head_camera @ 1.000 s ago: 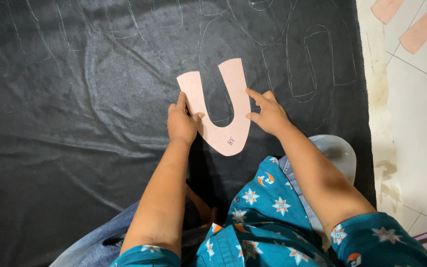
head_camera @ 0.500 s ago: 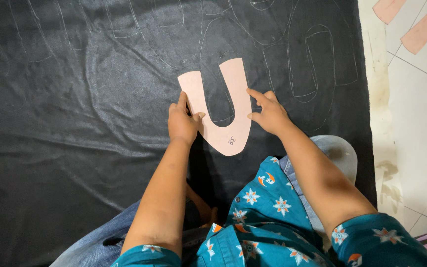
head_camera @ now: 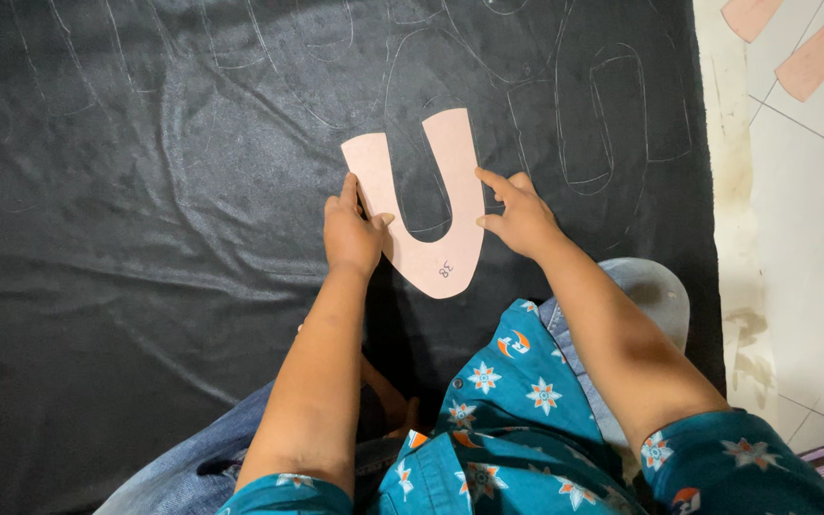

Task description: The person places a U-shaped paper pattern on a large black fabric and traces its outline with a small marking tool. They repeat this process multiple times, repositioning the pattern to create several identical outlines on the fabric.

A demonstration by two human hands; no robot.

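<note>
— What has each hand got?

— Both are on the same pink U-shaped template (head_camera: 428, 215). The left hand (head_camera: 350, 232) has its grip pinching the left arm of the U, thumb on top near the inner curve, fingers along the outer edge. The right hand (head_camera: 519, 215) keeps a spread grip: fingertips press down on the outer edge of the right arm, thumb against it lower down, nothing closed around it.

— And where does the template lie?

— Flat on a sheet of black fabric (head_camera: 145, 191), open end pointing away from the person, rounded bottom towards them. There is small writing near the bottom of the curve.

— Anything on the fabric itself?

— Faint chalk outlines (head_camera: 612, 114), several of them beyond and to the right of the template, some with the same rounded shape. The fabric is creased in places.

— What lies around it?

— Pale floor tiles (head_camera: 803, 238) on the right, with two pink strips (head_camera: 817, 62) in the far corner. Nearer, a teal patterned shirt (head_camera: 507, 420) and blue jeans (head_camera: 193, 467).
</note>
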